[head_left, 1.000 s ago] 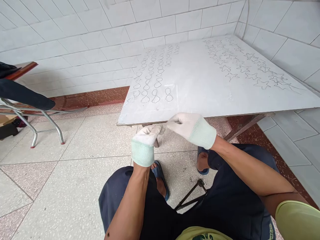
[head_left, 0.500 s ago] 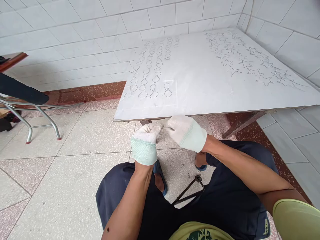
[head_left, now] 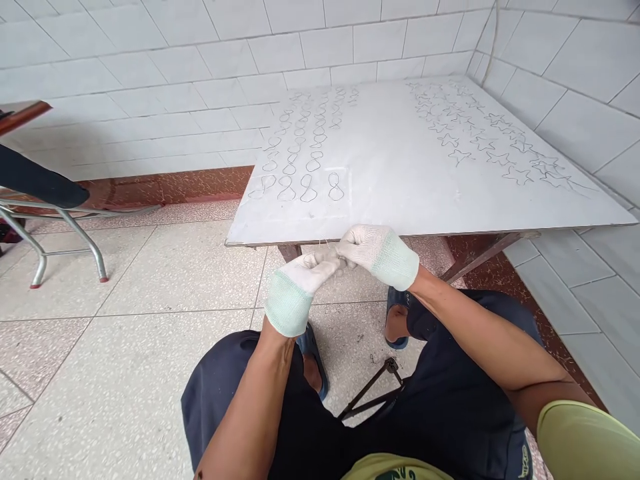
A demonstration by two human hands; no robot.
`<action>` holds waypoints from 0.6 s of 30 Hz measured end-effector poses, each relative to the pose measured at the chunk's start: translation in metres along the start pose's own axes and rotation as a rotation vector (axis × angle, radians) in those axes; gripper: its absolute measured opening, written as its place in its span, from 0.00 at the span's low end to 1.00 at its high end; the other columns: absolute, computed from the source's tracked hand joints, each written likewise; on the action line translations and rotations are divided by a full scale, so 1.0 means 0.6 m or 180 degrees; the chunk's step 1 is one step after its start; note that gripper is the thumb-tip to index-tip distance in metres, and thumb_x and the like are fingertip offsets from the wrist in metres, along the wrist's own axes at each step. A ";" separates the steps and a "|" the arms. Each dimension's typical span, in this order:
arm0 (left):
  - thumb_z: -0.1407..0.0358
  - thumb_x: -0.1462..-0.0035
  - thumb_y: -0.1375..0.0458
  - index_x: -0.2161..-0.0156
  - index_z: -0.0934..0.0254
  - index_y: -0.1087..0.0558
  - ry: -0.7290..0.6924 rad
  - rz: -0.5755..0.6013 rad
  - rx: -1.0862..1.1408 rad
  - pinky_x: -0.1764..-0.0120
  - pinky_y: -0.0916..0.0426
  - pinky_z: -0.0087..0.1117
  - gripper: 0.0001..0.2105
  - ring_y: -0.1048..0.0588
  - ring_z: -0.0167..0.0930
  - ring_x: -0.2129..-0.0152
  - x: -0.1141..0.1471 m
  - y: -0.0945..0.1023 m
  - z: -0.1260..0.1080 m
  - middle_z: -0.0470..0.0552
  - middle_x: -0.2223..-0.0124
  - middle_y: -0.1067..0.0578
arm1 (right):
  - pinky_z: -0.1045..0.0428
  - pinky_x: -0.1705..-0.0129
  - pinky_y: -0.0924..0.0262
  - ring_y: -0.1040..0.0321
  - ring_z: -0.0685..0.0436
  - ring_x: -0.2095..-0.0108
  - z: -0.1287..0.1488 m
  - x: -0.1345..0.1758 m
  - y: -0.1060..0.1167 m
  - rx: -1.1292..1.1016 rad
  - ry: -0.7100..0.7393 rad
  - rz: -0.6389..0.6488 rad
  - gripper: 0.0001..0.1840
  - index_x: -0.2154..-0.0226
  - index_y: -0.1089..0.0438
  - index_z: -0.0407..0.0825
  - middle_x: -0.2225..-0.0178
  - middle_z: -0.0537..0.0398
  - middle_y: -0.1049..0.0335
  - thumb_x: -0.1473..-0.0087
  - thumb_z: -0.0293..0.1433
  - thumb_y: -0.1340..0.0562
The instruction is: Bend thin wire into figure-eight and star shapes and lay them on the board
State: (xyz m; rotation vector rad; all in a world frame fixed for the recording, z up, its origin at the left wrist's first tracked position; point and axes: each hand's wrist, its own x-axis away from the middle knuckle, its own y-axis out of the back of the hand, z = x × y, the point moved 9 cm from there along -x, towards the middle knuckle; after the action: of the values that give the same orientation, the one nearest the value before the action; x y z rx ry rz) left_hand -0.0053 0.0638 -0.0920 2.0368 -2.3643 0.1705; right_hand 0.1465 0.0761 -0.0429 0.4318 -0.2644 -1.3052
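Note:
My left hand (head_left: 300, 287) and my right hand (head_left: 377, 252), both in white knit gloves with mint cuffs, meet just in front of the table's near edge. Their fingertips pinch a thin wire (head_left: 327, 244), whose fine ends stick out above and below the fingers; its shape is mostly hidden. Beyond the hands, a single figure-eight wire (head_left: 335, 186) lies on the white tabletop (head_left: 400, 193). Several more bent figure-eights (head_left: 307, 188) form rows to its left. Wire stars (head_left: 461, 158) cover the right side of the top.
Tiled walls (head_left: 280, 53) close off the back and right of the table. A wooden table leg (head_left: 470, 257) stands under its right part. At the left is a metal-legged stool (head_left: 95, 250) below a brown tabletop edge (head_left: 30, 115). A dark metal frame (head_left: 391, 366) is between my legs.
My left fingers have opened out somewhat from a tighter curl, and wire ends now show above the fingertips. My hands stay together; the view has shifted slightly.

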 end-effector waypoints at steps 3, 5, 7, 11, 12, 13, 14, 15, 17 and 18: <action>0.59 0.51 0.30 0.73 0.62 0.18 0.0039 0.0357 -0.0183 0.74 0.36 0.31 0.09 0.30 0.29 0.78 0.003 -0.025 -0.007 0.49 0.75 0.22 | 0.54 0.65 0.39 0.29 0.51 0.71 -0.001 0.000 -0.001 0.0031 0.0047 -0.0016 0.14 0.77 0.30 0.50 0.75 0.60 0.25 0.40 0.33 0.38; 0.60 0.51 0.31 0.74 0.62 0.18 0.0002 0.0293 -0.0176 0.74 0.36 0.30 0.08 0.31 0.28 0.79 0.004 -0.024 -0.012 0.49 0.76 0.23 | 0.54 0.65 0.39 0.30 0.51 0.72 0.003 0.002 -0.002 0.0064 0.0112 0.0023 0.14 0.77 0.31 0.50 0.76 0.61 0.26 0.41 0.33 0.38; 0.61 0.52 0.30 0.73 0.62 0.17 0.0020 0.0339 -0.0202 0.74 0.37 0.30 0.06 0.31 0.28 0.79 0.007 -0.024 -0.012 0.49 0.75 0.22 | 0.54 0.65 0.40 0.32 0.52 0.73 0.006 0.005 -0.005 0.0026 0.0048 0.0146 0.14 0.78 0.32 0.50 0.78 0.62 0.27 0.41 0.32 0.39; 0.65 0.53 0.31 0.70 0.62 0.15 0.0099 0.0534 -0.0307 0.72 0.35 0.31 0.04 0.31 0.29 0.77 0.016 -0.023 -0.007 0.50 0.74 0.21 | 0.54 0.67 0.42 0.36 0.52 0.77 0.013 0.015 -0.007 -0.0083 -0.0216 0.0386 0.18 0.81 0.34 0.51 0.82 0.63 0.31 0.40 0.29 0.41; 0.65 0.53 0.31 0.69 0.61 0.15 0.0103 0.0498 -0.0333 0.72 0.35 0.31 0.04 0.31 0.29 0.77 0.017 -0.019 -0.006 0.50 0.74 0.21 | 0.54 0.67 0.42 0.36 0.53 0.77 0.018 0.016 -0.004 -0.0050 -0.0186 0.0402 0.19 0.82 0.34 0.50 0.82 0.62 0.31 0.40 0.29 0.41; 0.65 0.53 0.31 0.68 0.62 0.14 0.0096 0.0430 -0.0350 0.71 0.34 0.32 0.05 0.30 0.29 0.77 0.017 -0.014 -0.005 0.50 0.74 0.21 | 0.54 0.67 0.42 0.35 0.53 0.77 0.023 0.017 -0.001 0.0004 -0.0135 0.0396 0.19 0.82 0.34 0.50 0.81 0.62 0.30 0.40 0.29 0.41; 0.65 0.53 0.31 0.67 0.62 0.14 0.0092 0.0349 -0.0360 0.70 0.33 0.32 0.06 0.30 0.29 0.77 0.017 -0.009 -0.005 0.49 0.74 0.21 | 0.54 0.67 0.43 0.35 0.53 0.76 0.028 0.017 0.003 0.0068 -0.0084 0.0391 0.19 0.82 0.33 0.50 0.80 0.62 0.29 0.40 0.29 0.40; 0.65 0.52 0.31 0.65 0.62 0.14 0.0091 0.0263 -0.0359 0.70 0.33 0.32 0.08 0.29 0.30 0.77 0.017 -0.003 -0.004 0.49 0.73 0.21 | 0.54 0.67 0.43 0.35 0.53 0.76 0.030 0.017 0.007 0.0131 -0.0048 0.0397 0.20 0.82 0.32 0.50 0.79 0.62 0.28 0.39 0.30 0.39; 0.65 0.52 0.30 0.63 0.63 0.14 0.0125 0.0178 -0.0355 0.71 0.33 0.32 0.09 0.27 0.30 0.76 0.017 0.003 -0.002 0.49 0.73 0.21 | 0.54 0.67 0.43 0.33 0.52 0.74 0.030 0.015 0.011 0.0212 -0.0032 0.0438 0.20 0.81 0.30 0.50 0.77 0.62 0.26 0.38 0.35 0.37; 0.65 0.52 0.30 0.63 0.63 0.14 0.0148 0.0179 -0.0354 0.71 0.33 0.32 0.09 0.27 0.31 0.76 0.017 0.003 -0.001 0.49 0.73 0.21 | 0.54 0.66 0.42 0.31 0.52 0.73 0.030 0.014 0.013 0.0216 -0.0021 0.0457 0.20 0.79 0.28 0.49 0.76 0.61 0.25 0.37 0.37 0.37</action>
State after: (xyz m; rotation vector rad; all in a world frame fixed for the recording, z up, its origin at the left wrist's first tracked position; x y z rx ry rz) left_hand -0.0084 0.0541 -0.0905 1.8983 -2.3484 0.0839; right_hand 0.1477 0.0667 -0.0237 0.4576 -0.3400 -1.1600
